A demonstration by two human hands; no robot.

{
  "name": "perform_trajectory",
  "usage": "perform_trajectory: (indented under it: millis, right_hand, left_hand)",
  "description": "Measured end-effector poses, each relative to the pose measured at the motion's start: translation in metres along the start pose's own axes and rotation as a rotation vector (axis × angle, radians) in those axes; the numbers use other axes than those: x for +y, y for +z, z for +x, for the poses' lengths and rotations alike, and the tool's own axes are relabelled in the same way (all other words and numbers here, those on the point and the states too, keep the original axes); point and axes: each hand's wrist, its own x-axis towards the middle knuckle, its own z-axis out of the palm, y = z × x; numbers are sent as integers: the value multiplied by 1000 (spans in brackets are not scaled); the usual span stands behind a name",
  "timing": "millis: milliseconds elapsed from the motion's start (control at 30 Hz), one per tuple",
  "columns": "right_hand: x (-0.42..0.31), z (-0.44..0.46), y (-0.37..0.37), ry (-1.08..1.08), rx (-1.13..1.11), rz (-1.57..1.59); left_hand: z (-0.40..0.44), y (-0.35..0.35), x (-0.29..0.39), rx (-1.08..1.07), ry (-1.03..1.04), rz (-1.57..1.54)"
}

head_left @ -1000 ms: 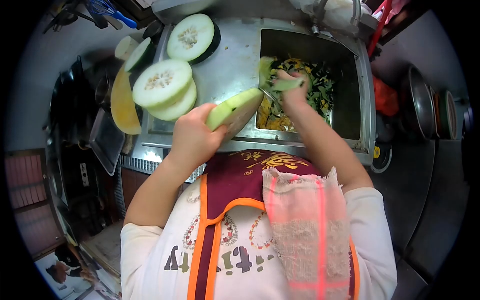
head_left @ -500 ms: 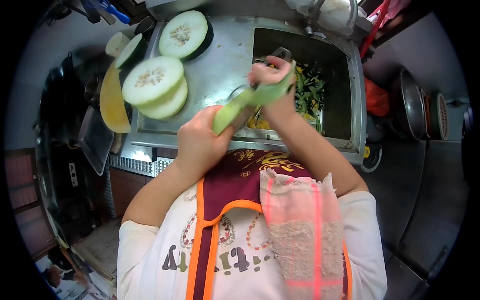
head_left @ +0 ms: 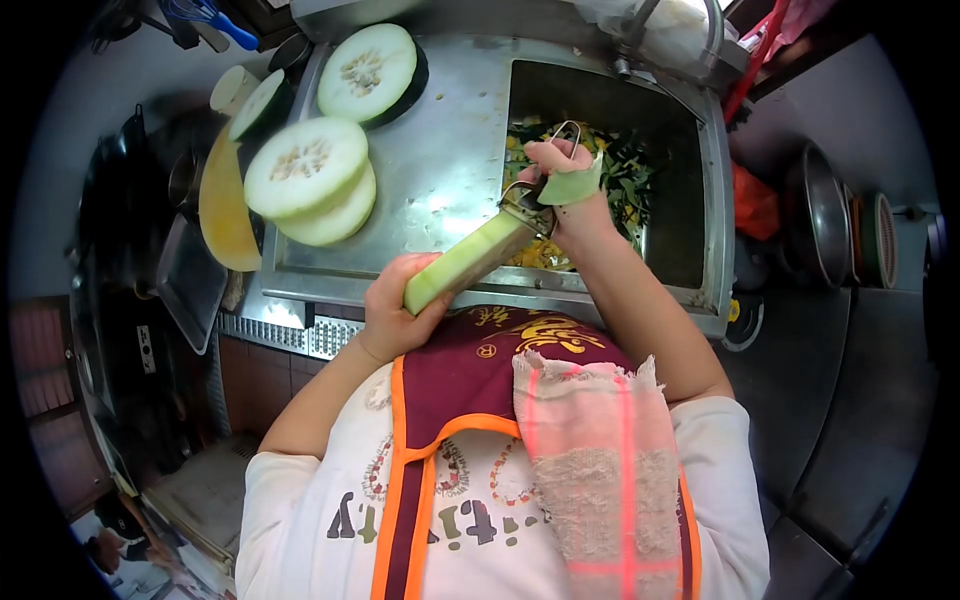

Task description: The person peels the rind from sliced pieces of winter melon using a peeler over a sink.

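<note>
My left hand (head_left: 390, 305) grips the near end of a winter melon slice (head_left: 465, 258), held on a slant above the sink's front edge. Its pale green rim faces up. In my right hand (head_left: 552, 156) is a metal peeler (head_left: 570, 130) with a wire loop handle; its head is at the slice's far end. A strip of green peel (head_left: 573, 186) lies across the back of that hand, partly hiding the fingers. Below, peelings (head_left: 630, 185), dark green and yellow, cover part of the sink's bottom.
A steel drainboard (head_left: 455, 130) adjoins the sink (head_left: 670, 110). On its left lie two stacked melon slices (head_left: 300, 170) and a dark-rinded melon piece (head_left: 365, 75). Beyond them are a yellow wedge (head_left: 225, 205) and a black tray (head_left: 190, 275). The faucet (head_left: 625, 45) rises behind the sink.
The slice has swung down and toward my body with my left hand. My right hand, blurred before, shows clearly now, and the peel strip lies over it.
</note>
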Motion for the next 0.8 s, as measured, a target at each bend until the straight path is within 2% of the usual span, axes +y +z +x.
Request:
perform_trajectory:
  millis: [100,200,333,433,500,567,667,800]
  right_hand:
    - [-6,-5,4,-5,-17,-79]
    - [-12,-16,17,-6,12,-144]
    - [-4,-5,12,-39,7,-192]
    - [22,28,-24,34,53,86]
    - [60,79,-99,-209,329,-329]
    - [64,65,-128,248,410,-46]
    - [43,42,-123,430,325,-15]
    - [-1,13,-43,225,118,61]
  left_hand:
    - [17,-13,12,-200,13,139]
    - [43,-11,43,-318,-169,211]
    - [52,-2,45,-354,-155,325]
    - [47,-2,41,-385,-135,328]
    - [42,-6,39,-381,-73,346]
    - [36,-9,32,-325,-44,306]
    - [29,-10,26,-244,-74,283]
    - [29,-8,24,-174,-113,273]
